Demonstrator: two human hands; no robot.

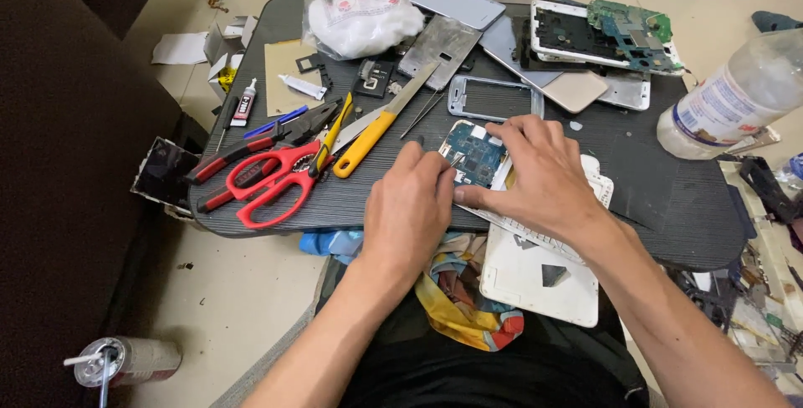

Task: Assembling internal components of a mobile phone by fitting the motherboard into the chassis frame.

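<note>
The person works at a low dark table (669, 224) strewn with phone parts. The left hand (408, 207) is curled, its fingertips pinched together on what looks like a thin metal tool, perhaps tweezers, whose tip touches the blue circuit board (475, 153); the tool is mostly hidden by the hand, so its kind is uncertain. The right hand (544, 174) lies flat over the white phone frame (598, 186) that carries the board, fingers spread and pressing down, the thumb stretched toward the left hand. It steadies the frame and does not clasp it. The board sits at the near edge of the table, between the two hands, partly under the right fingers.

Judging by this, the step in hand is fine work on the board, probing or lifting a small part while the frame is pinned. The next move would call for a light, steady touch at the tool tip and firm pressure from the right hand, since the frame overhangs the table edge.

Left of the hands lie red scissors (272, 182), pliers (251, 145) and a yellow-handled file (376, 128). A white back cover (535, 278) rests on the lap.
</note>
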